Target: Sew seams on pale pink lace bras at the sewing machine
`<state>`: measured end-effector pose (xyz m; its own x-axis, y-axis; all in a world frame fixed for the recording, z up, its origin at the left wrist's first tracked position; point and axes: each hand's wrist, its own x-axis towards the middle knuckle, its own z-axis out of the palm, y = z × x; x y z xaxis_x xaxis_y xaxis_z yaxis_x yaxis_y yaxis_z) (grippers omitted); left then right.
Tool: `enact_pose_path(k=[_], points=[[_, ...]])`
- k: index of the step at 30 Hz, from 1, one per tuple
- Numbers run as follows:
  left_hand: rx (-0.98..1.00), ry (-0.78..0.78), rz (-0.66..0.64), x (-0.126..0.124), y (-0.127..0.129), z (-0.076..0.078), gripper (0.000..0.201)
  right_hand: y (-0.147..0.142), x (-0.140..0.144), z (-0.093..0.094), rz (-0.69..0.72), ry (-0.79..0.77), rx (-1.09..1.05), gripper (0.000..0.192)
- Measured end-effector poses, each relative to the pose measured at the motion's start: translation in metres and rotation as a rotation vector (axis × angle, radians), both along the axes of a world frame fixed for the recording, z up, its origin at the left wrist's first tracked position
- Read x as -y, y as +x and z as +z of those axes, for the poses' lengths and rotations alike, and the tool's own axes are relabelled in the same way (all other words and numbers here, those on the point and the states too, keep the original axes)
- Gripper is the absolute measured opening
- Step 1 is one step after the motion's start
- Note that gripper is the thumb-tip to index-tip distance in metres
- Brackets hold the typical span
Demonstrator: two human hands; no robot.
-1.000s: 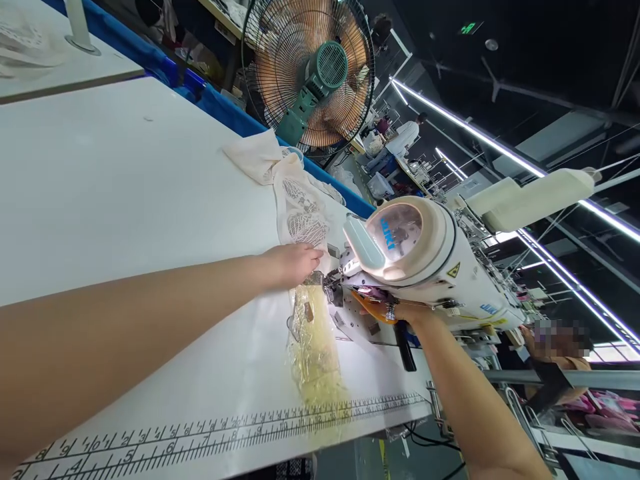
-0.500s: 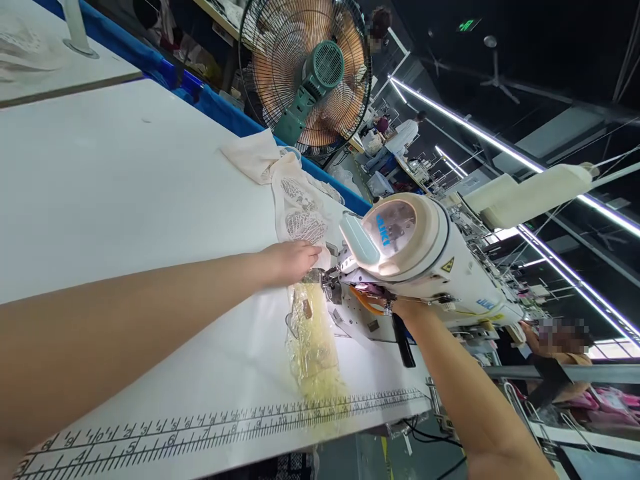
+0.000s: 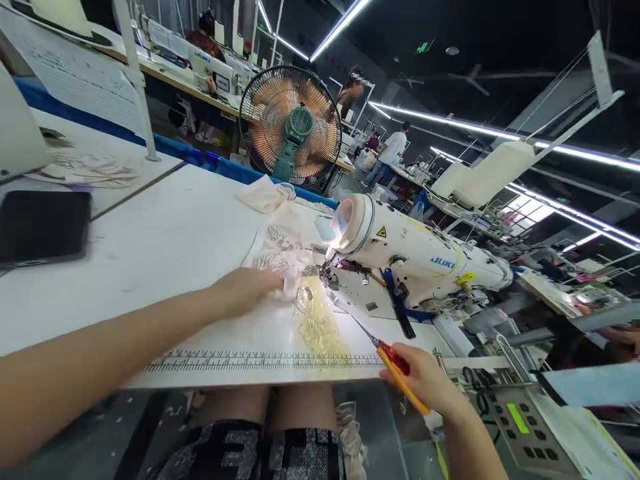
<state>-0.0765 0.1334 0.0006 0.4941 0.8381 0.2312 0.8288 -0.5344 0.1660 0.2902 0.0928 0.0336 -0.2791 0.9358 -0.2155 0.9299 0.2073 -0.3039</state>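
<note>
My left hand is closed on the edge of a pale lace fabric, left of the sewing machine's needle area; motion blurs its fingers. The fabric trails back across the white table. My right hand grips scissors with red and orange handles at the table's front edge, blades pointing toward the machine. Between the hands, a strip of yellowish, clear-wrapped material runs from the presser foot to the front edge. The white sewing machine stands just beyond.
A printed ruler runs along the front edge. A dark phone lies at left. Behind the table stands a large fan. A black-handled object lies beside the machine; a control panel is at lower right. Other people are farther back.
My right hand has come out from beneath the machine head toward the front edge, now showing the scissors. My left hand has drawn left, away from the needle, and the view has shifted.
</note>
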Motion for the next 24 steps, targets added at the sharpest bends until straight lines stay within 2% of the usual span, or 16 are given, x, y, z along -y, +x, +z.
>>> enact_pose_path(k=[1,3,5,7,10,12,13,16,17,19,22,24], points=[[0.001,-0.012,-0.023,0.029,0.003,-0.001,0.039,-0.001,0.019,-0.012,0.007,-0.071,-0.226,0.033],[0.147,0.035,-0.219,0.087,0.019,-0.004,0.045,-0.013,0.050,-0.037,0.013,-0.219,-0.644,0.037],[0.213,0.077,-0.405,0.137,0.043,-0.008,0.044,-0.037,0.073,-0.059,-0.003,-0.316,-0.930,0.046],[0.246,0.078,-0.474,0.174,0.069,-0.013,0.041,-0.062,0.088,-0.071,-0.026,-0.379,-1.073,0.051],[0.284,-0.037,-0.484,0.207,0.098,-0.024,0.041,-0.081,0.100,-0.074,0.002,-0.467,-1.028,0.054],[0.268,-0.099,-0.481,0.218,0.101,-0.030,0.043,-0.077,0.106,-0.074,0.014,-0.539,-1.014,0.055],[0.248,-0.111,-0.475,0.220,0.097,-0.033,0.052,-0.072,0.110,-0.075,-0.001,-0.569,-1.035,0.055],[0.148,-0.094,-0.391,0.213,0.073,-0.037,0.094,-0.051,0.120,-0.084,-0.044,-0.627,-1.139,0.051],[0.100,-0.092,-0.330,0.206,0.065,-0.037,0.097,-0.044,0.123,-0.087,-0.044,-0.635,-1.172,0.050],[0.035,-0.125,-0.139,0.187,0.051,-0.036,0.080,-0.032,0.129,-0.091,-0.018,-0.626,-1.217,0.048],[0.104,-0.121,0.204,0.159,0.044,-0.032,0.047,-0.016,0.137,-0.089,0.047,-0.595,-1.181,0.047],[0.173,-0.099,0.294,0.153,0.047,-0.028,0.040,-0.009,0.139,-0.080,0.050,-0.495,-1.057,0.042]])
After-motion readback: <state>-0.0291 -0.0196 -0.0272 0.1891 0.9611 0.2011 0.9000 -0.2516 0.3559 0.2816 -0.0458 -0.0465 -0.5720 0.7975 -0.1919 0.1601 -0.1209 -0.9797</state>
